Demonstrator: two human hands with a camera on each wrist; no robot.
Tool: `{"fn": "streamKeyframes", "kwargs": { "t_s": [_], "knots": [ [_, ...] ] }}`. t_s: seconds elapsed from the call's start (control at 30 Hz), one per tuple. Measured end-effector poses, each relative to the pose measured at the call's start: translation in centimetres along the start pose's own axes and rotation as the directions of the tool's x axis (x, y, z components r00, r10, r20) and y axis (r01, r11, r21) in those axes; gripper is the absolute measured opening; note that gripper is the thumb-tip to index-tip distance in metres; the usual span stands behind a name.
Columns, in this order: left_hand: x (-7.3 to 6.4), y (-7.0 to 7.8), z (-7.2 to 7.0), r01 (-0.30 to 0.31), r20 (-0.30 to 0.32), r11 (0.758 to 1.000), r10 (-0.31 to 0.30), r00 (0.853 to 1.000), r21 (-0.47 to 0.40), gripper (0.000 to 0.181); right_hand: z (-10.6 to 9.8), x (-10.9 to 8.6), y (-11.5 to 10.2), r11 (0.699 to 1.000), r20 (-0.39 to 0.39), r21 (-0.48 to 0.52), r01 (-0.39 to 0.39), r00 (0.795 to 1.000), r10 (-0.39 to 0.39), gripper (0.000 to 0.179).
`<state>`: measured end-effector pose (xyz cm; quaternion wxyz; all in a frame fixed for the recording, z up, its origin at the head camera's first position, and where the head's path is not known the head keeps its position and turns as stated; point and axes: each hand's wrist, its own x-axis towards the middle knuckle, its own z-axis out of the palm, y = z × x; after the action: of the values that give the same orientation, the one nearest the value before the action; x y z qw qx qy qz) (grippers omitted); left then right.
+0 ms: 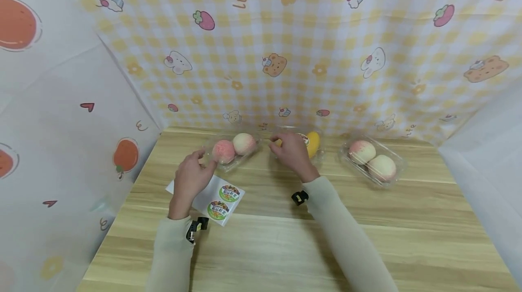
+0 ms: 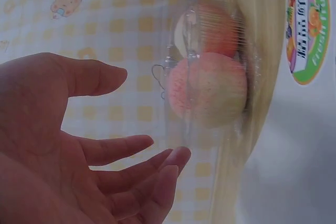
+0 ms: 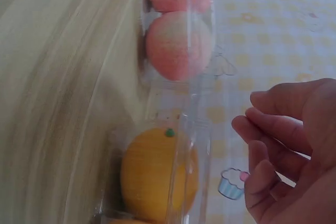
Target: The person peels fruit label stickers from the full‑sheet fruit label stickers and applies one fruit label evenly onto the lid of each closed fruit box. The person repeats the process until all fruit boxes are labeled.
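A: State of the hands?

B: Left hand (image 1: 191, 176) had its fingers spread and slightly bent, thumb well apart, nothing held. It hung near the left box (image 1: 228, 168), above one end of the sticker sheet (image 1: 202, 201); contact with the box could not be told. Right hand (image 1: 291, 147) had its fingers half curled, thumb tip close to the forefinger with a small gap; no object seen in its grasp. It overlapped the middle box (image 1: 321, 156) in the head view but showed apart from it in the right wrist view.

A: How was the step best done?

B: Judged as work on boxes and stickers, it called for a light touch: one hand steadying a box by its edge, the other laying a sticker down from one side and smoothing outward. The thin plastic would likely have dented under a hard press.

A: Counts?

B: Boxes: three, in a row towards the back of the table (image 1: 285, 256). Peaches: four, two in the left box (image 1: 223, 151), two in the right box (image 1: 369, 175). Yellow fruit (image 1: 313, 144): at least two in the middle box, one partly hidden. Stickers: two visible on the single sheet (image 1: 229, 193), one on the middle box (image 1: 304, 139).
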<state>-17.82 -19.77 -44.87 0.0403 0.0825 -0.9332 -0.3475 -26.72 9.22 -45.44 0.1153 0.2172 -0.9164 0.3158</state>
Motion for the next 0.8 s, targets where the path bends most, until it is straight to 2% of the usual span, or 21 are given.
{"fn": "streamKeyframes", "kwargs": {
  "t_s": [0.2,0.43,0.6,0.8],
  "knots": [
    [0.6,-0.8,0.7,0.020,0.030,1.000,-0.020,0.999,0.020,0.070,1.4,1.6,-0.2,0.989,0.061,-0.147,-0.008,0.998,0.017,0.021],
    [0.8,-0.8,1.2,0.021,0.055,0.999,-0.023,0.998,0.036,0.076,2.5,2.7,-0.6,0.970,0.151,-0.243,0.011,0.988,0.027,0.028],
    [0.8,-1.0,1.6,0.010,0.056,0.999,-0.012,0.998,0.045,0.074,3.1,2.9,-0.9,0.961,0.160,-0.275,0.017,0.987,0.028,0.029],
    [0.8,-0.9,2.0,-0.021,0.044,0.999,0.019,0.999,0.039,0.065,3.9,3.1,-0.9,0.961,0.146,-0.271,0.054,0.989,-0.014,0.019]
  ]
}}
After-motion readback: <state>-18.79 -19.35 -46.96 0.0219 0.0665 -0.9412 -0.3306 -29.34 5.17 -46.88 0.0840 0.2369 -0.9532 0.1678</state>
